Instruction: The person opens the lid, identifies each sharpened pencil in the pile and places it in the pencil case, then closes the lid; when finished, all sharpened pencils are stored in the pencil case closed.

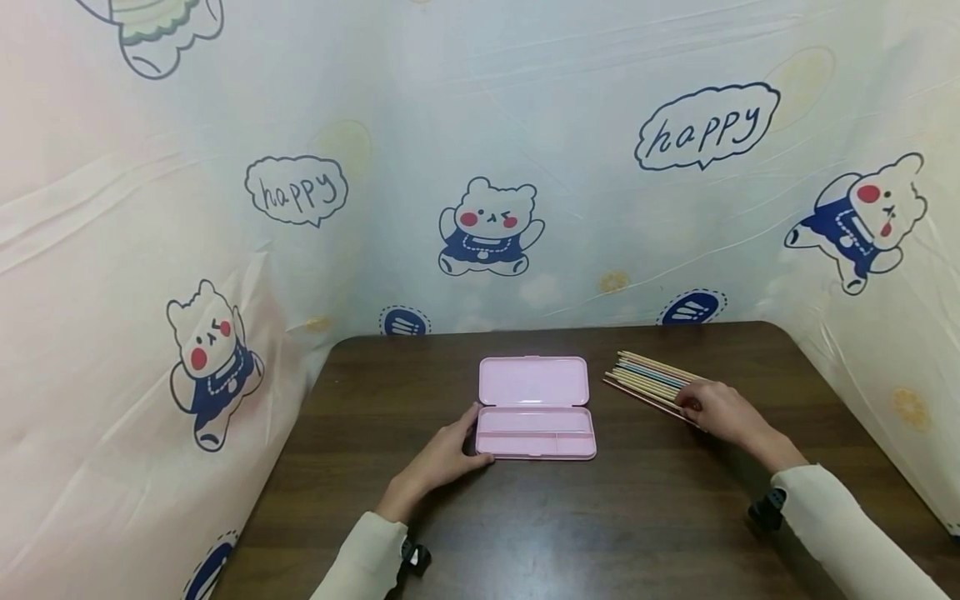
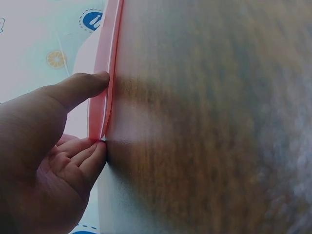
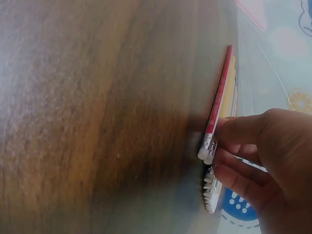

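Observation:
An open pink pencil case (image 1: 536, 421) lies on the table, its lid (image 1: 534, 381) folded back away from me. My left hand (image 1: 442, 450) holds the case's near left corner, thumb on the front wall and fingers at the left side. To the right lies a bundle of pencils (image 1: 648, 379), side by side and slanting. My right hand (image 1: 723, 410) is at their near right ends and pinches a pencil near its eraser. A red pencil (image 3: 222, 92) with a white eraser shows at the thumb tip in the right wrist view. The fingers partly hide which pencils they touch.
Both items lie on a dark brown wooden table (image 1: 525, 525). Behind and beside it hangs a pale cloth (image 1: 360, 100) with cartoon bears and the word "happy". The case's tray has a long divider and a short cross divider.

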Motion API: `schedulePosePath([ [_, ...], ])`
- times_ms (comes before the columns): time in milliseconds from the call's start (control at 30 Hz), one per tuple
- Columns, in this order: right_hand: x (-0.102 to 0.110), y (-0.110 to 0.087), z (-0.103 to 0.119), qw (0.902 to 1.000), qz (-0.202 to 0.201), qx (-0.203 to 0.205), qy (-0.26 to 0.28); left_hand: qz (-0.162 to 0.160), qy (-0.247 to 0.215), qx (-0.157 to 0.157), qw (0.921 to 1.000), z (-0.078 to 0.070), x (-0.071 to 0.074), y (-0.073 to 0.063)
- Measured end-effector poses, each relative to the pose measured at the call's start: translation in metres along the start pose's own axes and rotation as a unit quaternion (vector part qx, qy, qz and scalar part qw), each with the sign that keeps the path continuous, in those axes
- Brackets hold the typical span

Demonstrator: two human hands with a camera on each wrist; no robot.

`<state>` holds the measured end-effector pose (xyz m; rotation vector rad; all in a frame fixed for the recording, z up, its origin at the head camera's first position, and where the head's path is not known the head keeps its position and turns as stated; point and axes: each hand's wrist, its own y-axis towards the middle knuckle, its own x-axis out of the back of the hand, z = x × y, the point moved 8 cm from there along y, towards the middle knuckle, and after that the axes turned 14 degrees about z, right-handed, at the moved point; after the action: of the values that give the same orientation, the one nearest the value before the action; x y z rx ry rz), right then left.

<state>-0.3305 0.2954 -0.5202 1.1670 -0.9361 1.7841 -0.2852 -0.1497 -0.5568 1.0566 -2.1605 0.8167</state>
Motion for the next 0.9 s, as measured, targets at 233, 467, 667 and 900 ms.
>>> schedulePosePath([
  [233, -0.002, 0.001, 0.0, 1.0, 0.001, 0.0, -0.004, 0.003, -0.003, 0.0, 1.0, 0.0, 0.0, 0.001],
  [467, 0.0, 0.0, 0.001, 1.0, -0.002, -0.007, 0.004, 0.001, -0.001, -0.004, 1.0, 0.001, 0.0, 0.002],
  [667, 0.008, -0.003, 0.004, 0.9998, -0.021, -0.004, 0.006, 0.001, -0.002, -0.003, 1.0, 0.0, 0.0, 0.002],
  [900, 0.017, -0.007, 0.007, 0.9991, -0.031, -0.003, 0.027, 0.001, -0.002, -0.003, 1.0, 0.001, 0.0, 0.001],
])
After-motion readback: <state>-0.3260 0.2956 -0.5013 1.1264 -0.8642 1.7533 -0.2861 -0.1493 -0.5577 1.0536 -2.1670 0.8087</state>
